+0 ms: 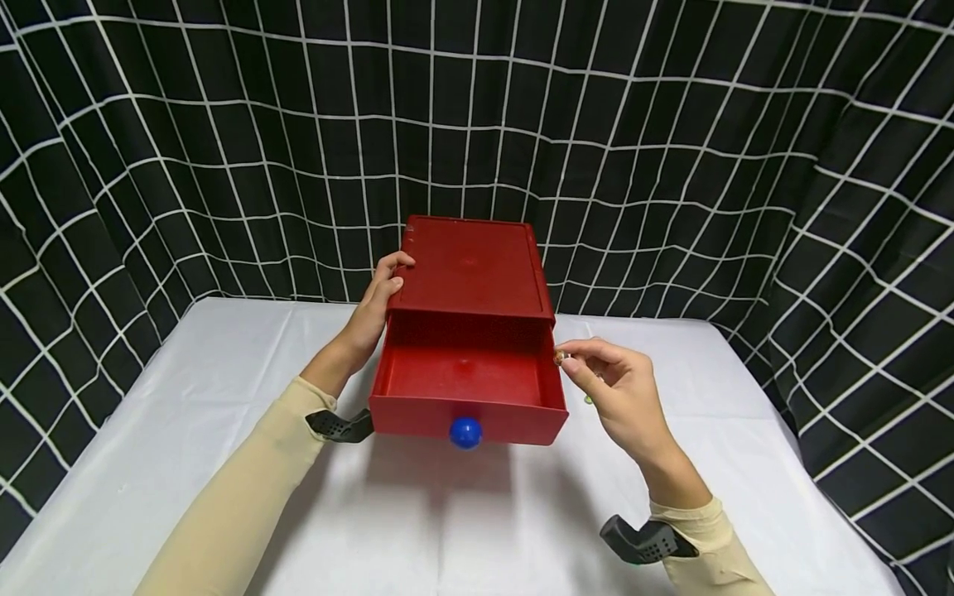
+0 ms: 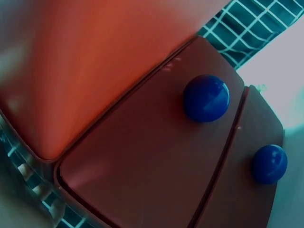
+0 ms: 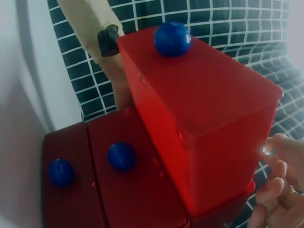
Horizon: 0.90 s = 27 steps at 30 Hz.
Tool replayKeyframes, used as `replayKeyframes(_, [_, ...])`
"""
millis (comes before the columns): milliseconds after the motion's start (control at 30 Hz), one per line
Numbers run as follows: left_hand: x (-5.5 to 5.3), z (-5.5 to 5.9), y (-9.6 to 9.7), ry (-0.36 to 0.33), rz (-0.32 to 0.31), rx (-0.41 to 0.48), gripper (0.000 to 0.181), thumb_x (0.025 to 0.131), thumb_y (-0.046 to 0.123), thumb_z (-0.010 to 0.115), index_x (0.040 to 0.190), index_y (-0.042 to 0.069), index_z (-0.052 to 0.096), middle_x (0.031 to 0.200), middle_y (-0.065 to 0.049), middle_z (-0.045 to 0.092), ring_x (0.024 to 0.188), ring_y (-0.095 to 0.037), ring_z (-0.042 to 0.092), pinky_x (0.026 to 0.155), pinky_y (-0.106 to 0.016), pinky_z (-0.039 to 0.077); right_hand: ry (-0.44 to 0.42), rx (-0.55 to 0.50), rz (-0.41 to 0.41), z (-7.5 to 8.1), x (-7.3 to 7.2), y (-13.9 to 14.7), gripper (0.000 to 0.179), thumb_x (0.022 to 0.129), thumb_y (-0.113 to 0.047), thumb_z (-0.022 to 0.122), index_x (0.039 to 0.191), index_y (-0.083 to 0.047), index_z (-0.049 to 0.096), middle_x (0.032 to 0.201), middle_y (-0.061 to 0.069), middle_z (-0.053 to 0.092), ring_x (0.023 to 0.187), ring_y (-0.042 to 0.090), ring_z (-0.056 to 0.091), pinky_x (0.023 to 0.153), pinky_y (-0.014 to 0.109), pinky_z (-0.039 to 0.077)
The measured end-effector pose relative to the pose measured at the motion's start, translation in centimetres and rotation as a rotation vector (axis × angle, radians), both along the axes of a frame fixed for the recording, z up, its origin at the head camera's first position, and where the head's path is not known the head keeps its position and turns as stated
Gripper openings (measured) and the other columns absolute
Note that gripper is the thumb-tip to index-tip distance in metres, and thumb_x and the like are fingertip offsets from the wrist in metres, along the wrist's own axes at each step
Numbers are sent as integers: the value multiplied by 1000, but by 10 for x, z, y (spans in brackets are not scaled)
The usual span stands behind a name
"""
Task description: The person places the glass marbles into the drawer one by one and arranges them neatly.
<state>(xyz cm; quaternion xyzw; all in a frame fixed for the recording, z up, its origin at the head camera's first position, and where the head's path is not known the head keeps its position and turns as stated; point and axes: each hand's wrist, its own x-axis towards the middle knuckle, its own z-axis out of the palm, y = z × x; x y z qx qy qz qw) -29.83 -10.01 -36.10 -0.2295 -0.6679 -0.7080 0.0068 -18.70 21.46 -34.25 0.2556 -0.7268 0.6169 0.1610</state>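
Observation:
A red drawer cabinet [image 1: 473, 265] stands on the table with its top drawer [image 1: 425, 377] pulled out; the drawer's visible floor is bare. My left hand [image 1: 365, 319] rests along the cabinet's left side, its fingertips at the top edge. Beside the drawer's right wall, my right hand [image 1: 614, 393] pinches a small shiny trinket [image 1: 560, 358] between thumb and fingers. A tiny green piece [image 1: 588, 400] shows below those fingers; whether it joins the trinket I cannot tell. In the right wrist view, the trinket [image 3: 268, 151] appears as a bright glint at the fingertips.
A blue round knob [image 1: 465, 433] sits on the open drawer's front. Below it, two closed drawers carry an upper blue knob [image 2: 206, 98] and a lower blue knob [image 2: 269, 164]. White cloth [image 1: 224, 356] covers the table. A black curtain with white grid lines [image 1: 477, 108] surrounds it.

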Motion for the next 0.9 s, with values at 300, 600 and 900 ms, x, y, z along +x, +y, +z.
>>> replayKeyframes(300, [-2,-1,-2,12,-5,-6,35,101,26,25,135,22,32,139,-5,36,120,-17,42,98,-36,35,25,6,25,0,1,-7,16,89,13,62,104,15,67,90,-9,71,81,5,62,77,15,50])
replayKeyframes(600, [-1,-2,-2,7,-6,6,34,101,27,26,134,24,33,137,-2,38,119,-17,43,98,-36,36,28,27,22,-1,4,-11,16,88,14,63,102,13,69,88,-10,69,80,5,60,77,17,50])
replayKeyframes(900, [-2,-3,-1,10,-6,6,36,100,26,26,136,21,32,135,0,39,119,-16,43,98,-35,36,6,32,16,-1,6,-12,16,88,12,63,103,13,69,88,-10,69,81,5,60,77,17,49])
